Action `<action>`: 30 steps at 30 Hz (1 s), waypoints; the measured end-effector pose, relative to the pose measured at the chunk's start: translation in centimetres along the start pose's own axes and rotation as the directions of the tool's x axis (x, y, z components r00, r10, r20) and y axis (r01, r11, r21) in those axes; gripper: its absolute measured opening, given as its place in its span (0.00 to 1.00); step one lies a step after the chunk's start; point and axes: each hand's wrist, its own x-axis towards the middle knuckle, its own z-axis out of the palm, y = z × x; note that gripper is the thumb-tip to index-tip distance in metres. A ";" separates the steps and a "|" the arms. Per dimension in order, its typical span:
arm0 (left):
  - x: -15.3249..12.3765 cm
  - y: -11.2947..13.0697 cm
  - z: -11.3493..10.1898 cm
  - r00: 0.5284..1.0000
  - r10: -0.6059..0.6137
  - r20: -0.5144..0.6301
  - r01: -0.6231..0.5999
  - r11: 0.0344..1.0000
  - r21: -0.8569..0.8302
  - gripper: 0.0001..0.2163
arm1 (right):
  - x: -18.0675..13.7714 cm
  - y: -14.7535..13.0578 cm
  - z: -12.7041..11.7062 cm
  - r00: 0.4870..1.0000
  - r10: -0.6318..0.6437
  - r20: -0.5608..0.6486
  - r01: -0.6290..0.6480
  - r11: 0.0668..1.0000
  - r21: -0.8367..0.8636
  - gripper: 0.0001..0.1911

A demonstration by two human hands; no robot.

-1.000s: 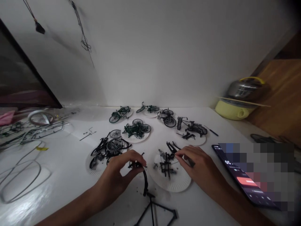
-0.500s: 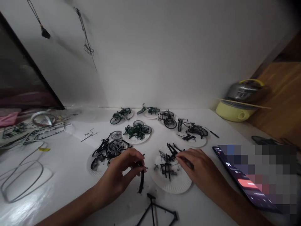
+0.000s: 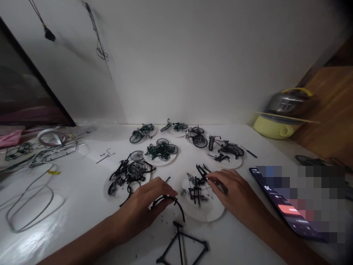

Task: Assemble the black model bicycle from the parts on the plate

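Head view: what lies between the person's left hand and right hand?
A paper plate holding small black parts, plus the curved strip the left hand holds; head view.

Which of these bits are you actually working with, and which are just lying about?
In use: left hand pinching a curved black mudguard; right hand touching small black parts on a paper plate; black bicycle frame close by.
Lying about: phone, yellow pot, model bicycles at the back.

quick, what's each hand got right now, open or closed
Left hand: closed on a curved black strip.
Right hand: fingertips pinched on a small dark piece over a paper plate.
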 end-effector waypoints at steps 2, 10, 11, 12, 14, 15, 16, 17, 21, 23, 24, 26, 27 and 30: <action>-0.1 0.0 0.1 1.000 0.008 0.013 -0.008 1.000 0.020 0.09 | 0.0 -0.1 0.0 1.000 -0.005 0.006 0.005 1.000 0.008 0.07; 0.3 0.7 -0.6 0.988 0.038 0.151 -0.043 0.999 0.030 0.06 | -0.1 -0.1 0.1 1.000 -0.012 -0.016 0.013 0.998 0.054 0.07; 0.4 0.9 -0.8 0.976 0.021 0.219 -0.027 0.999 0.024 0.05 | -0.1 -0.2 0.0 1.000 -0.017 -0.020 0.018 0.998 0.060 0.06; 0.4 1.1 -1.1 0.960 0.002 0.280 -0.008 1.000 0.018 0.05 | -0.1 -0.2 0.0 0.999 -0.022 -0.024 0.024 0.998 0.066 0.06; 0.4 1.5 -1.5 0.929 -0.025 0.370 0.026 1.000 0.003 0.04 | -0.1 -0.3 0.0 0.999 -0.039 -0.031 0.041 0.997 0.072 0.06; 0.4 1.6 -1.6 0.918 -0.025 0.397 0.029 1.000 -0.005 0.04 | -0.1 -0.4 0.0 0.998 -0.044 -0.035 0.047 0.996 0.074 0.06; 0.4 1.7 -1.7 0.909 -0.017 0.417 0.024 1.000 -0.012 0.04 | -0.1 -0.4 0.1 0.998 -0.048 -0.038 0.050 0.996 0.075 0.06; 0.4 1.8 -1.7 0.901 -0.003 0.433 0.012 1.000 -0.018 0.04 | -0.1 -0.4 0.1 0.998 -0.052 -0.043 0.055 0.995 0.077 0.06; 0.3 1.8 -1.4 0.886 0.020 0.463 -0.030 0.999 0.014 0.03 | -0.3 -0.5 0.1 0.998 -0.058 -0.041 0.061 0.994 0.091 0.06; 0.2 1.8 -1.2 0.883 0.003 0.469 -0.032 0.998 0.054 0.02 | -0.4 -1.0 -0.1 0.996 -0.083 -0.033 0.086 0.989 0.117 0.06; 0.1 1.8 -1.2 0.881 -0.006 0.474 -0.031 0.997 0.071 0.02 | -0.5 -1.3 -0.3 0.994 -0.110 -0.016 0.111 0.984 0.140 0.07; 0.0 1.8 -1.0 0.875 -0.016 0.483 -0.035 0.995 0.097 0.02 | -0.8 -2.3 -0.9 0.980 -0.196 0.028 0.187 0.961 0.201 0.08; 0.0 1.8 -1.0 0.872 -0.011 0.489 -0.044 0.994 0.102 0.02 | -0.9 -2.9 -1.1 0.969 -0.239 0.054 0.221 0.948 0.229 0.08; 0.0 1.6 -0.9 0.858 0.021 0.513 -0.086 0.991 0.103 0.02 | -1.3 -4.6 -1.7 0.939 -0.337 0.075 0.302 0.908 0.291 0.09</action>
